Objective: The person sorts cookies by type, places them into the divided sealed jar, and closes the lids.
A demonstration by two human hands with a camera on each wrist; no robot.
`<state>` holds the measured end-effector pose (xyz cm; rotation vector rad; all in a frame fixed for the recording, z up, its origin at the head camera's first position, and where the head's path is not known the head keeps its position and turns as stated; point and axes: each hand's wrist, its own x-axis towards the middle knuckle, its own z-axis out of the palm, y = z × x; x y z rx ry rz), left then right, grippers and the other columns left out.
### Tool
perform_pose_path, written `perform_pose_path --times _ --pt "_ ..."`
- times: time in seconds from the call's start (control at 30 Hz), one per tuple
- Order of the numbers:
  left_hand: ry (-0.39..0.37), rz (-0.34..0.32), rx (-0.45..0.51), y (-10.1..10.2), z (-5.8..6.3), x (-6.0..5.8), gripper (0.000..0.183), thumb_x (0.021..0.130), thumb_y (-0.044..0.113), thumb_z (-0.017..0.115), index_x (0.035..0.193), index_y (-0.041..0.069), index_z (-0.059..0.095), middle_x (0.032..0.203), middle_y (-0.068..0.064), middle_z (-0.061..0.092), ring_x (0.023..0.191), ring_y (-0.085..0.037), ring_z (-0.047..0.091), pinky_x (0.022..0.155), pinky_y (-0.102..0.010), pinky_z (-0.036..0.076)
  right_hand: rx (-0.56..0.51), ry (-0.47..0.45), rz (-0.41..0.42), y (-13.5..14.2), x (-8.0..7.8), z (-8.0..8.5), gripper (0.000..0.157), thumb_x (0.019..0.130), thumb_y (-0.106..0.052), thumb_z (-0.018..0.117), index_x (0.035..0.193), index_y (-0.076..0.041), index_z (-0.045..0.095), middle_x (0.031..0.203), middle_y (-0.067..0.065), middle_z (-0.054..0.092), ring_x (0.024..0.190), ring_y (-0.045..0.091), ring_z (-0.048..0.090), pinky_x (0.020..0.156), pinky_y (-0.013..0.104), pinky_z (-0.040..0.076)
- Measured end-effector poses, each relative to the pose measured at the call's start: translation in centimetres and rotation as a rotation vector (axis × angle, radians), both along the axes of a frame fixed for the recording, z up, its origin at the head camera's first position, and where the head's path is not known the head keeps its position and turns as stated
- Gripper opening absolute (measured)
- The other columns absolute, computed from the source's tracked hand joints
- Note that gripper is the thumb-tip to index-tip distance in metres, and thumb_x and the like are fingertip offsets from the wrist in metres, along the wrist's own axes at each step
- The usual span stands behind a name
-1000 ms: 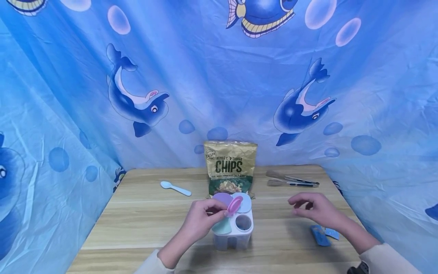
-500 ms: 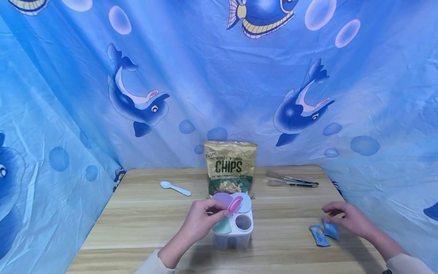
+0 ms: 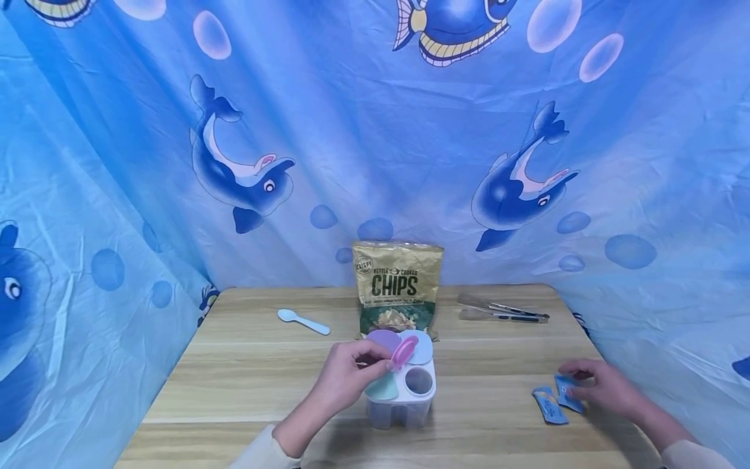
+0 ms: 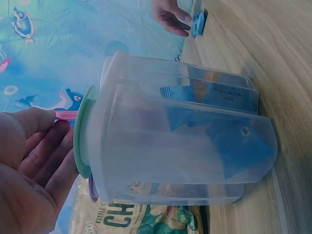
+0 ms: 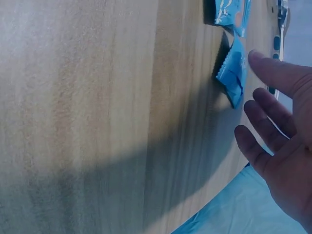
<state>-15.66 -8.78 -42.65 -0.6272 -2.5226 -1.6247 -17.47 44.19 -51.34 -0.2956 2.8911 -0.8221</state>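
Observation:
My left hand (image 3: 342, 378) pinches a pink lid (image 3: 403, 353) by its edge above a clear plastic container (image 3: 398, 415) with a white top. The lid is tilted over the container, and an uncovered round opening (image 3: 418, 381) shows at the front right. Mint (image 3: 382, 389), purple (image 3: 383, 339) and pale blue (image 3: 422, 350) lids cover the other compartments. Through the container's wall in the left wrist view, blue packets (image 4: 239, 146) are visible inside. My right hand (image 3: 606, 391) hovers by two small blue packets (image 3: 567, 393) on the table, its fingers parted and holding nothing in the right wrist view.
A bag of chips (image 3: 398, 290) stands upright behind the container. To the left lies a pale blue spoon (image 3: 303, 322); tongs (image 3: 504, 312) lie at the back right. A sea-patterned blue curtain (image 3: 375, 130) surrounds the wooden table (image 3: 234, 384).
My right hand has moved right and down, from beside the container to the blue packets. My left hand keeps the pink lid in the same place.

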Motion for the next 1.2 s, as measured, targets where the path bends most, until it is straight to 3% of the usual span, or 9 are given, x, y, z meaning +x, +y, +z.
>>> perform_pose_path --times 0.37,0.67,0.8,0.93,1.03,1.13,1.2 --pt "-0.007 -0.009 0.003 0.0 0.0 -0.1 0.005 0.088 0.019 0.081 0.093 0.018 0.080 0.087 0.007 0.077 0.081 -0.007 0.071 0.074 -0.023 0.060 0.060 -0.041 -0.010 0.4 -0.9 -0.8 0.046 0.075 -0.021 0.089 0.115 -0.005 0.073 0.111 0.008 0.074 0.096 0.023 0.069 0.079 0.029 0.055" --pt "-0.017 -0.009 0.005 0.0 -0.1 0.1 0.005 0.088 0.018 0.081 0.093 0.018 0.080 0.088 0.006 0.078 0.083 -0.007 0.071 0.076 -0.023 0.060 0.081 -0.046 -0.038 0.2 -1.0 -0.9 0.051 0.073 -0.023 0.090 0.116 -0.003 0.072 0.110 0.009 0.073 0.100 0.027 0.068 0.084 0.046 0.057" --pt "-0.016 -0.009 0.006 0.0 -0.1 0.1 0.005 0.087 0.017 0.081 0.092 0.019 0.080 0.088 0.006 0.077 0.083 -0.007 0.071 0.076 -0.023 0.059 0.079 -0.052 -0.046 0.6 -1.2 -1.2 0.046 0.073 -0.023 0.089 0.113 -0.006 0.073 0.109 0.006 0.073 0.099 0.024 0.066 0.083 0.042 0.056" --pt "-0.010 -0.009 0.003 0.0 0.0 0.1 0.005 0.087 0.017 0.081 0.092 0.018 0.080 0.087 0.007 0.077 0.082 -0.007 0.070 0.075 -0.023 0.059 0.070 -0.031 -0.035 0.9 -1.2 -1.2 0.038 0.076 -0.018 0.086 0.111 -0.009 0.073 0.111 0.008 0.073 0.101 0.028 0.066 0.085 0.046 0.056" --pt "-0.011 -0.007 0.003 0.0 0.0 0.1 0.005 0.088 0.017 0.081 0.092 0.018 0.080 0.087 0.007 0.077 0.082 -0.007 0.070 0.074 -0.023 0.059 0.064 0.005 -0.004 0.9 -1.2 -0.5 0.033 0.080 -0.015 0.083 0.111 -0.009 0.074 0.111 0.009 0.074 0.100 0.026 0.068 0.085 0.039 0.057" --pt "-0.010 -0.006 0.002 -0.1 0.0 0.1 0.004 0.088 0.017 0.081 0.092 0.018 0.080 0.087 0.006 0.077 0.082 -0.007 0.071 0.075 -0.023 0.060 0.045 0.033 0.020 0.7 -1.4 0.5 0.031 0.082 -0.014 0.081 0.112 -0.007 0.074 0.108 0.006 0.074 0.093 0.012 0.066 0.078 0.026 0.054" --pt "-0.008 -0.008 -0.003 -0.1 0.0 0.0 0.004 0.088 0.018 0.081 0.092 0.018 0.080 0.088 0.006 0.077 0.082 -0.007 0.071 0.075 -0.023 0.060 0.018 0.053 0.021 0.3 -1.5 1.1 0.031 0.084 -0.011 0.080 0.113 -0.005 0.074 0.104 0.003 0.074 0.089 0.003 0.063 0.075 0.023 0.054"
